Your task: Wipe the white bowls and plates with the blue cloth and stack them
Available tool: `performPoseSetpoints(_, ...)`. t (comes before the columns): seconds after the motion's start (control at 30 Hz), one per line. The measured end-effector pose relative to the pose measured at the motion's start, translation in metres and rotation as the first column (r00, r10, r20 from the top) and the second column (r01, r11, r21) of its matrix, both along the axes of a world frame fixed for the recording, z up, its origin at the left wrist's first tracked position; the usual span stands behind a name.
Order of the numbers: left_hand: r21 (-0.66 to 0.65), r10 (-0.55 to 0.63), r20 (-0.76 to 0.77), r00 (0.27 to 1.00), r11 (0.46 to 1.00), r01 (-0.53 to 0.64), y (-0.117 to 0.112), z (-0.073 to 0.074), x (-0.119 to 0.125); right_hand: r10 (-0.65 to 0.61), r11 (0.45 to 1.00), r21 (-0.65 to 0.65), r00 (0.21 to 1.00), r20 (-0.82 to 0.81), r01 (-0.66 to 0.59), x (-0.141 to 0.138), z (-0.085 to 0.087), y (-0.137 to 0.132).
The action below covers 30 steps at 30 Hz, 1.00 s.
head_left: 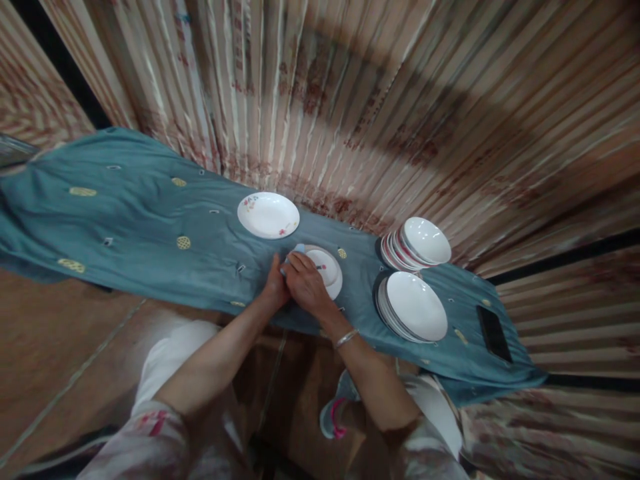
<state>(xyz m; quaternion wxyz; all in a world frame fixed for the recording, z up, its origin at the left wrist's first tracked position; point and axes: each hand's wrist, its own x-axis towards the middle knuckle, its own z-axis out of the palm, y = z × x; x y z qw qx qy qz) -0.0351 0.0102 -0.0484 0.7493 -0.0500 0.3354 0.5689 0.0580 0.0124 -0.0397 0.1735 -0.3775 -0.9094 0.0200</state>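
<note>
Both hands meet at the left side of a white plate (333, 280) near the table's front edge. A raised ring and a small red and dark mark show on it, so it seems to lie underside up. My left hand (275, 285) is closed at the plate's left edge. My right hand (304, 280) lies over that side with its fingers bent around a light blue cloth (299, 249), mostly hidden under the fingers. Behind the hands a white oval plate (269, 215) with red flowers at its rim lies on the table.
A teal cloth with yellow pineapples (140, 220) covers the long table. To the right stand a stack of bowls (425, 241) and a stack of white plates (417, 307). A black phone (494, 333) lies at the far right. A pleated curtain (320, 100) hangs behind.
</note>
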Motion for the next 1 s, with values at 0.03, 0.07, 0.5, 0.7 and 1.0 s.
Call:
performPoseSetpoints(0.03, 0.017, -0.003, 0.020, 1.000, 1.000, 0.003, 0.000, 0.002, 0.001, 0.006, 1.000, -0.006, 1.000, 0.021, -0.006, -0.002, 0.003, 0.005)
performPoseSetpoints(0.07, 0.033, -0.004, 0.036, 0.999, 0.999, 0.002, 0.000, 0.003, 0.001, 0.009, 1.000, -0.012, 0.999, 0.047, -0.009, -0.005, 0.005, 0.010)
performPoseSetpoints(0.5, 0.006, 0.089, 0.006, 0.996, 0.996, -0.089, 0.006, -0.003, 0.003, -0.061, 0.990, -0.117, 0.982, 0.180, 0.083, -0.011, 0.021, 0.056)
performPoseSetpoints(0.7, 0.010, 0.069, -0.047, 0.997, 0.998, -0.068, 0.004, -0.002, 0.002, -0.163, 0.974, -0.132, 0.973, 0.165, 0.186, 0.011, 0.015, 0.078)
performPoseSetpoints(1.0, -0.018, 0.067, -0.087, 0.994, 0.997, -0.069, 0.004, 0.005, 0.003, -0.307, 0.939, -0.133, 0.948, 0.081, 0.316, 0.061, -0.010, 0.086)
